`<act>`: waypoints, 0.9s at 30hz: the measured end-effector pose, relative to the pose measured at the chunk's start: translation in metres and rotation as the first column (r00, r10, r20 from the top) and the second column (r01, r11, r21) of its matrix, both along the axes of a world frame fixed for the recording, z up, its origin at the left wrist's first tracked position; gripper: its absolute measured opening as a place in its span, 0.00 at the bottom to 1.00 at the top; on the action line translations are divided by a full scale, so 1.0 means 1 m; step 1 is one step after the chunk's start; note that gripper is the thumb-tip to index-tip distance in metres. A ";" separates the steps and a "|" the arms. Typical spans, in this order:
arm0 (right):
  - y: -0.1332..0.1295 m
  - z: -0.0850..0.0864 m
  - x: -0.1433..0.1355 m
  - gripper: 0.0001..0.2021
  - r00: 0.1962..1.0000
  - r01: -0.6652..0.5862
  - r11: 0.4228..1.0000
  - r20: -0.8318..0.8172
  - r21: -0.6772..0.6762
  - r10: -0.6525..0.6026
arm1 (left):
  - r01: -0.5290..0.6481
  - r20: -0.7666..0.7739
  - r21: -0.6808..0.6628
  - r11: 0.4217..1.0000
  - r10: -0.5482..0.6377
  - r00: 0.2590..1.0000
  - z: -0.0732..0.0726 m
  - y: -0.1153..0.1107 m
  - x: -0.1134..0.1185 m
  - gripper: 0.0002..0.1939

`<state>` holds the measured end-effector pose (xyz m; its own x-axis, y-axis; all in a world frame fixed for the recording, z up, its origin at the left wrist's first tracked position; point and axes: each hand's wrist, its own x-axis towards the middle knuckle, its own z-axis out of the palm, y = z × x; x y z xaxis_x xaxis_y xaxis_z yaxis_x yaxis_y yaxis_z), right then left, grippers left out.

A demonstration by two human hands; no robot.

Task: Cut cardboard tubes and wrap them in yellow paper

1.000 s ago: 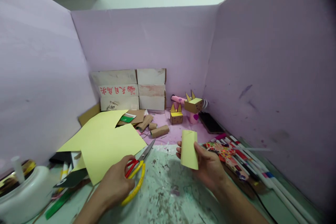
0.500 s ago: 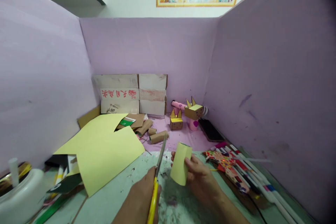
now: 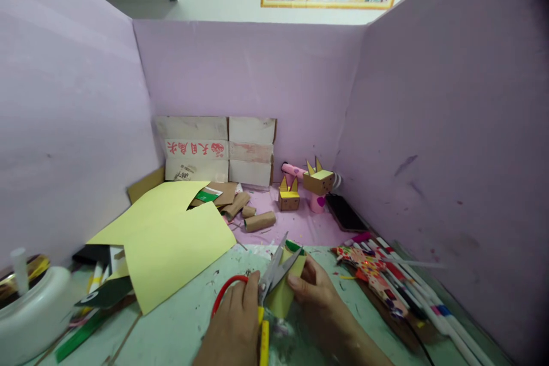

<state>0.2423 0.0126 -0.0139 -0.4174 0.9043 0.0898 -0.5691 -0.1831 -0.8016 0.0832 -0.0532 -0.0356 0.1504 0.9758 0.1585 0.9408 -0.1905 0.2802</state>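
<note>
My left hand (image 3: 234,323) is closed around scissors (image 3: 268,283) with red and yellow handles. The blades are spread and point up and away, lying against the side of a pale yellow paper-covered tube (image 3: 283,291). Whether the paper is between the blades, I cannot tell. My right hand (image 3: 319,297) grips the tube from the right, thumb on its near side. Green shows inside the tube's tilted upper opening. Beyond the hands lies a bare brown cardboard tube (image 3: 259,222).
Large yellow sheets (image 3: 175,246) lie left. Behind stand small cardboard animal heads (image 3: 289,200) with pointed ears and a folded carton (image 3: 197,151). A phone (image 3: 345,213) and markers (image 3: 412,286) lie right; a white round container (image 3: 38,303) stands left. Purple walls enclose the table.
My left hand has turned the scissors and spread the blades, bringing them against the paper-covered tube. My right hand has tilted the tube so its opening shows. The view has shifted slightly.
</note>
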 end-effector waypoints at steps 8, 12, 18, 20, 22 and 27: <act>0.002 -0.007 -0.002 0.19 0.997 -0.033 0.998 0.070 0.048 0.030 | -0.068 -0.038 0.144 0.987 0.074 0.997 -0.005 -0.002 0.008 0.28; 0.001 -0.008 -0.002 0.21 0.995 -0.026 0.998 0.095 0.053 0.021 | -0.055 -0.038 0.138 0.989 0.061 0.997 -0.008 -0.002 0.004 0.30; 0.000 -0.008 -0.002 0.21 0.996 -0.009 0.999 0.090 0.038 0.006 | -0.061 -0.033 0.113 0.992 0.065 0.997 -0.007 -0.002 0.004 0.29; -0.001 -0.007 -0.002 0.21 0.996 -0.005 0.999 0.094 0.035 0.001 | -0.075 -0.042 0.121 0.990 0.081 0.996 -0.006 -0.002 0.005 0.28; -0.001 -0.007 -0.002 0.21 0.995 0.002 0.999 0.100 0.037 -0.005 | -0.064 -0.041 0.122 0.991 0.069 0.997 -0.004 -0.003 0.006 0.27; 0.000 -0.009 -0.003 0.20 0.993 0.011 1.000 0.113 0.026 -0.014 | -0.023 0.058 0.122 0.992 0.016 0.998 0.008 -0.006 0.007 0.25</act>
<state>0.2397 0.0123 -0.0227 -0.4151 0.9074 0.0652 -0.4763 -0.1557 -0.8654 0.0899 -0.0595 -0.0276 0.1184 0.9511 0.2852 0.9279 -0.2082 0.3092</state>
